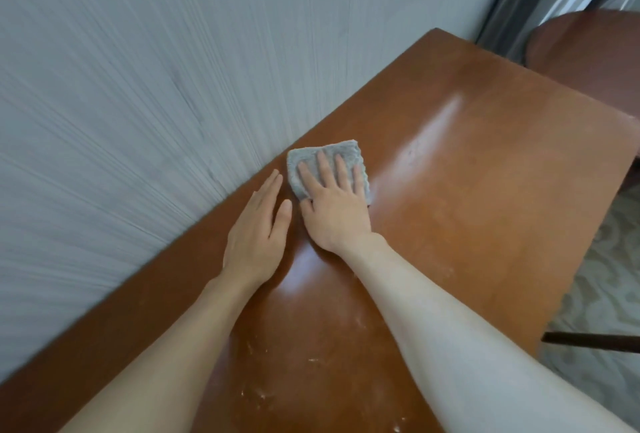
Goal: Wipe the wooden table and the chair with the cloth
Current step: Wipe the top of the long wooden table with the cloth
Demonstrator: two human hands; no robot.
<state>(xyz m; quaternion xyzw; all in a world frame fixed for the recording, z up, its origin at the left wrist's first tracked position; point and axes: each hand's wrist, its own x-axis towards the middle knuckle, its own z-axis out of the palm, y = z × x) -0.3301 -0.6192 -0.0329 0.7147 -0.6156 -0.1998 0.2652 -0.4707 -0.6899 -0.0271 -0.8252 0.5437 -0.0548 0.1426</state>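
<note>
Right hand (pixel 332 204) lies flat, fingers spread, pressing the folded grey cloth (pixel 327 169) onto the wooden table (pixel 485 190) near the wall (pixel 138 86). Left hand (pixel 258 231) rests open, empty, beside it. Advice: keep palm pressure even; sweep toward pale crumbs (pixel 256 394) nearer the body.

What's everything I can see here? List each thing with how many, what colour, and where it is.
Glossy wooden table: one, reddish-brown, along the wall, filling the middle of the view.
Folded fuzzy cloth: one, grey, flat on the table near the wall.
Whitish crumbs or smears: several, scattered on the near part of the table.
Rounded wooden chair: one, reddish-brown, beyond the table's far end, top right.
Panelled wall: one, pale grey, left.
Patterned floor: pale, lower right.
Left hand: flat on the table beside the cloth.
Right hand: flat, pressing on the cloth.
</note>
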